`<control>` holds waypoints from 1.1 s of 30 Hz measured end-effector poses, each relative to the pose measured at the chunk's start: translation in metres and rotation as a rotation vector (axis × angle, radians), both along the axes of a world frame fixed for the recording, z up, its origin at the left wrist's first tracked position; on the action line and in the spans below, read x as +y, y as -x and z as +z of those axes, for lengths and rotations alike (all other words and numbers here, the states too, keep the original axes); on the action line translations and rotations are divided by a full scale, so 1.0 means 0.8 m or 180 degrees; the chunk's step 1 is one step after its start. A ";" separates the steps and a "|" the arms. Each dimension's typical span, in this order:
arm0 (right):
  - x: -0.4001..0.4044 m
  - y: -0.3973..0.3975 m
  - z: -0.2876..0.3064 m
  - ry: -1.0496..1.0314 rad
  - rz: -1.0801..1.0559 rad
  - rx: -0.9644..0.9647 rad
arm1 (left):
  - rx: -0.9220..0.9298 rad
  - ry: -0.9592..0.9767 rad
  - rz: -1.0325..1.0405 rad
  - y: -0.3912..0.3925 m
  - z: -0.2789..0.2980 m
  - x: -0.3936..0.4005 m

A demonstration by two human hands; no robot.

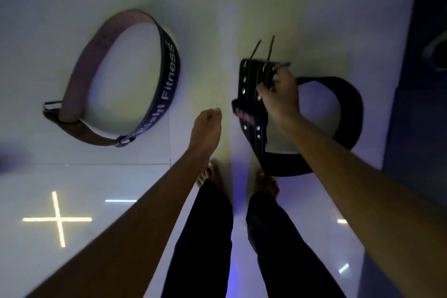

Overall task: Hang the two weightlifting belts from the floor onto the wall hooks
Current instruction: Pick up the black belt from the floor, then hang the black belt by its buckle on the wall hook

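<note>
Head view: right hand point(278, 97) grips the buckle end of the black leather belt point(348, 104), likely for hooking; left hand point(206, 126), centre, loosely curled and empty; brown-lined lettered belt point(167, 80) lies upper left.

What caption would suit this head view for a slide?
Right hand grips the black belt at its buckle; left hand hangs empty; the lettered belt lies on the floor.

Glossy white floor tiles point(72, 176) are gleaming under dim light, with thin grout lines point(96, 164) crossing them. A bright cross-shaped reflection point(58, 219) is glowing at the lower left, and a short pale bar point(120, 200) is shining near it. A violet sheen point(238, 189) is running down the middle, while a dark blue panel point(420, 80) is rising along the right edge.
</note>
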State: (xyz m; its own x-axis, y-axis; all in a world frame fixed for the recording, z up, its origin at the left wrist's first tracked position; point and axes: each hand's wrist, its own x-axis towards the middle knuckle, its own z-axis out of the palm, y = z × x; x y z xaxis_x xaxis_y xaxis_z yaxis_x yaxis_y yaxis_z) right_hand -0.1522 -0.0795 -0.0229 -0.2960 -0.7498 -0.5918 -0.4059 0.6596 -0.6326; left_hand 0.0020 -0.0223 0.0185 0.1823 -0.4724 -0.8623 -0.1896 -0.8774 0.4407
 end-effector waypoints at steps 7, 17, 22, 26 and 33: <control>0.063 0.033 0.229 -0.0056 0.0377 -0.1098 | 0.0888 -0.0062 -0.0087 0.018 0.199 -0.054; 0.064 0.122 0.556 0.0349 0.0541 -0.1539 | 0.1189 0.1320 -0.0404 0.058 0.493 -0.030; 0.066 0.132 0.696 0.0975 0.0419 -0.1538 | 0.0826 0.2488 -0.0834 0.070 0.637 -0.030; 0.054 0.115 0.808 0.1519 0.0462 -0.1471 | 0.0561 0.3271 -0.0925 0.062 0.746 -0.036; 0.036 0.074 0.983 0.2451 0.0715 -0.1353 | 0.0829 0.3963 -0.0704 0.023 0.924 -0.051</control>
